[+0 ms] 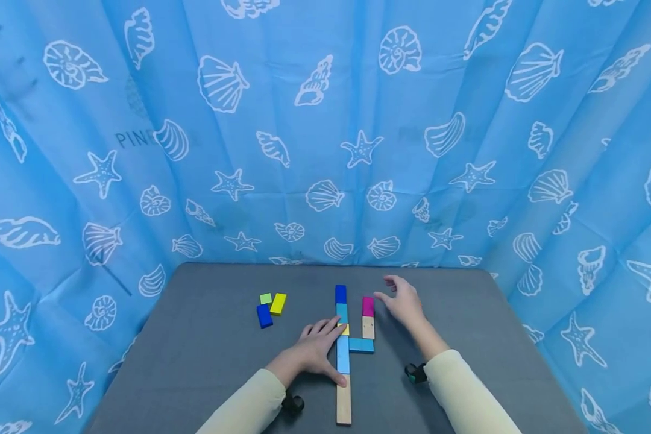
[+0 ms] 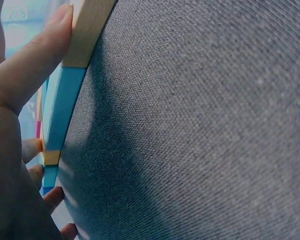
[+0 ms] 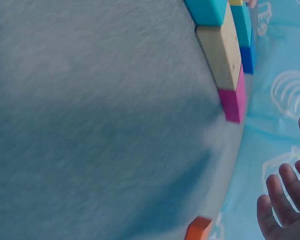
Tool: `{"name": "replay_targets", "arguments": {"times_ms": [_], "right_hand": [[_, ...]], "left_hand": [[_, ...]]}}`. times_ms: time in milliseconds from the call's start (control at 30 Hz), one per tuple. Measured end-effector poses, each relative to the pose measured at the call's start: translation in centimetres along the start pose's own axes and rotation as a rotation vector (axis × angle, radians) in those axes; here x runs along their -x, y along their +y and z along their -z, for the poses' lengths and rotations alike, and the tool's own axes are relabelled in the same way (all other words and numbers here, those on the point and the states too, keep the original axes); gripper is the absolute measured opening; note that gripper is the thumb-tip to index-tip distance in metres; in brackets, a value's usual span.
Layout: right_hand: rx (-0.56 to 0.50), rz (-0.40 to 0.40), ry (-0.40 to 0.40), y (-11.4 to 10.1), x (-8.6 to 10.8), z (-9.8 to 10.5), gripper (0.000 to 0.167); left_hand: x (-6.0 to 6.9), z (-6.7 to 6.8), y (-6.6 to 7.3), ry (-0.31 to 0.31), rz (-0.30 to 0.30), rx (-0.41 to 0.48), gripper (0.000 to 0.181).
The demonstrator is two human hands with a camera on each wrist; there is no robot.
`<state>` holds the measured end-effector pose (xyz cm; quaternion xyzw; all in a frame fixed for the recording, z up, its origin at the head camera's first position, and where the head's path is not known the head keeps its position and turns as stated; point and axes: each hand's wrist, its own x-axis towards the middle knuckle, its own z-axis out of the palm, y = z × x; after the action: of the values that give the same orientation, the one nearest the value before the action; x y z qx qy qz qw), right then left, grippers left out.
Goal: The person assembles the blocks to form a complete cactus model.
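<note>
Left of the block row (image 1: 343, 354) lie a lime block (image 1: 266, 298), a dark blue block (image 1: 264, 316) and a yellow block (image 1: 279, 304). The left hand (image 1: 316, 351) spreads over the row, thumb and fingertips touching it (seemingly steadying or straightening it). Right of the row, a side branch (image 1: 361, 345) ends in a magenta block (image 1: 368, 306); just beside, the right hand (image 1: 405, 302) hovers, loosely spread, empty. Farther right lies an orange block (image 3: 198, 229). The next move likely calls for a light touch, since the branch could get knocked.

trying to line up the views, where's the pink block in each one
Head: pink block right of center, below mid-height.
Left wrist: a thin sliver near the left edge, about mid-height.
Right wrist: right of center, slightly above mid-height.
Shared landmark: small yellow block, at the right wrist view's top edge.
</note>
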<state>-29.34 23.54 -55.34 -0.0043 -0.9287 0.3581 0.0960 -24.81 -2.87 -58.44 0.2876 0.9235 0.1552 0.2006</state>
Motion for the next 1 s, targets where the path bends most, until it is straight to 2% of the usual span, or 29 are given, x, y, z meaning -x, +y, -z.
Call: {"name": "replay_targets", "arguments": {"times_ms": [133, 233, 433, 600, 767, 867, 1000], "right_hand": [[-0.027, 0.009, 0.033, 1.1, 0.4, 0.5, 0.053], [-0.013, -0.026, 0.054, 2.2, 0.8, 0.8, 0.053], [0.131, -0.245, 0.081, 4.4, 2.0, 1.7, 0.067], [0.125, -0.356, 0.055, 5.6, 2.2, 2.2, 0.073], [0.131, -0.368, 0.021, 6.3, 2.0, 2.1, 0.061], [0.129, -0.367, 0.032, 6.5, 1.8, 2.0, 0.053], [0.129, -0.359, 0.057, 6.7, 1.5, 2.0, 0.053]], "left_hand": [[0.2, -0.1, -0.3, -0.003, 0.011, 0.016, 0.123], [0.5, 0.0, -0.4, -0.004, 0.01, 0.014, 0.123], [0.3, -0.2, -0.4, -0.005, -0.022, -0.013, 0.124], [0.0, -0.3, -0.5, -0.001, -0.01, -0.019, 0.125], [0.1, 0.1, -0.3, -0.009, -0.002, -0.02, 0.124], [0.1, 0.2, -0.2, -0.012, -0.007, -0.011, 0.124], [0.0, 0.1, 0.0, -0.001, -0.011, -0.01, 0.124]]}}
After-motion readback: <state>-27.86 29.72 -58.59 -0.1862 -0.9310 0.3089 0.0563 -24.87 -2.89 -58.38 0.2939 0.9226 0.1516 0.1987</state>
